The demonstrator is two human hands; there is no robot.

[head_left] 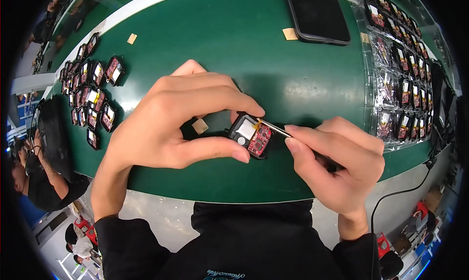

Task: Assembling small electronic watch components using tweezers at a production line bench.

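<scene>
Between the thumb and fingers of my left hand (171, 119) is a small black device housing (251, 135), tilted, its inside facing up. It holds a red circuit board, a white battery-like block, a round silvery part and a bit of yellow tape. My right hand (339, 158) pinches a pair of slim metal tweezers (273, 128), pointing left. Their tip touches the housing's upper edge beside the yellow tape. Whether the tip grips anything is too small to tell. The curled fingers of my right hand are partly hidden.
Several similar housings (108, 116) lie loosely grouped at the left. Clear plastic trays (386, 87) with rows of such housings stand at the right. A black smartphone (320, 14) rests at the far side. Small tan paper pieces (199, 126) lie on the green table (210, 41).
</scene>
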